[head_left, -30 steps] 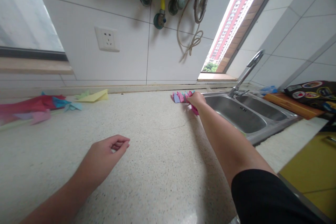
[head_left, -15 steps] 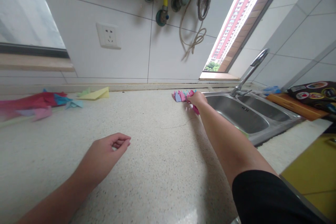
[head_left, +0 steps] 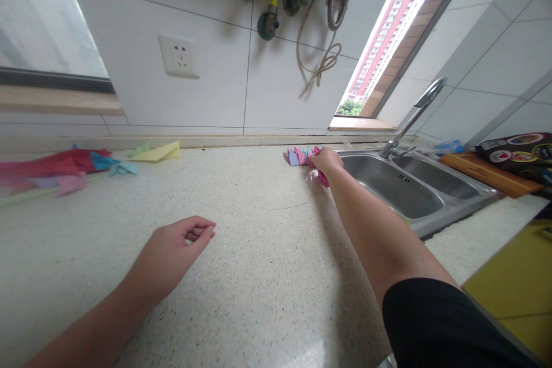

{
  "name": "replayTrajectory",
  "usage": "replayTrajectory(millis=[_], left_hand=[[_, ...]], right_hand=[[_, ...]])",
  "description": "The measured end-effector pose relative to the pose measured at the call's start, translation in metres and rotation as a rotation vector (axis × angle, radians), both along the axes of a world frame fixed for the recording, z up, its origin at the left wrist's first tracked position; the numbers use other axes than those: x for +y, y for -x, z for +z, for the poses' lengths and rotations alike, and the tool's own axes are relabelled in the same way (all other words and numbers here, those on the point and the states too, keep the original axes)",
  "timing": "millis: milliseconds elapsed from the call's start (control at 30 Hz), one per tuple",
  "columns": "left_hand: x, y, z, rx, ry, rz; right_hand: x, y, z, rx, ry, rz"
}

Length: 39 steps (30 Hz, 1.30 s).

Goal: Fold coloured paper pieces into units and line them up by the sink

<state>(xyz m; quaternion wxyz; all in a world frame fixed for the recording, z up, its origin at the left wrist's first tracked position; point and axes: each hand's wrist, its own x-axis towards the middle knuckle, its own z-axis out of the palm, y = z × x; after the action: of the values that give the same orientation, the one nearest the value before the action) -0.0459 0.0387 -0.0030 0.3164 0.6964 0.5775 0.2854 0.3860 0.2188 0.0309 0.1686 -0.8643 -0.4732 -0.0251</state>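
Note:
My right hand point(head_left: 328, 159) reaches to the far side of the speckled counter point(head_left: 259, 276). Its fingers are closed at the right end of a row of small folded paper pieces point(head_left: 296, 156) in pink, lilac and teal, and they seem to pinch one. The fingertips are partly hidden behind the hand. A deep pink folded piece point(head_left: 322, 179) shows just below the fingers. Nearer to me, my left hand point(head_left: 179, 250) hovers over or rests on the counter, thumb and forefinger tips together with nothing visible between them.
At the left lie red folded paper point(head_left: 77, 162), blue paper point(head_left: 123, 168) and a yellow folded paper point(head_left: 159, 153). A steel double sink point(head_left: 388, 184) with a faucet point(head_left: 414, 115) is on the right, beside a wooden board point(head_left: 487, 172) and a dark bag point(head_left: 517, 152). Pipes and a socket point(head_left: 179, 56) are on the wall.
Almost nothing differs. The view has shifted very slightly, and both hands keep their places and shapes.

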Motion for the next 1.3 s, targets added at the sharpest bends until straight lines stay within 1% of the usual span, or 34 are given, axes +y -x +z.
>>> replayTrajectory(millis=[500,833,967,1133,1233,1300], left_hand=[[0.000,0.000,0.000,0.003,-0.003,-0.003],[0.000,-0.001,0.000,0.000,-0.003,0.000],[0.000,0.000,0.000,0.007,-0.010,0.003],[0.000,0.000,0.001,-0.003,-0.023,0.000],[-0.001,0.000,0.001,-0.005,-0.030,-0.003],[-0.001,0.000,0.001,-0.018,-0.031,-0.005]], right_hand=[[-0.001,0.000,0.000,0.037,-0.019,0.021],[-0.005,0.004,0.003,0.081,-0.090,0.007],[-0.012,0.005,0.010,0.089,-0.179,-0.022],[-0.032,0.003,0.030,0.092,-0.343,-0.041],[-0.048,0.016,0.036,0.162,-0.511,0.020],[-0.060,0.036,0.036,0.238,-0.594,0.115]])
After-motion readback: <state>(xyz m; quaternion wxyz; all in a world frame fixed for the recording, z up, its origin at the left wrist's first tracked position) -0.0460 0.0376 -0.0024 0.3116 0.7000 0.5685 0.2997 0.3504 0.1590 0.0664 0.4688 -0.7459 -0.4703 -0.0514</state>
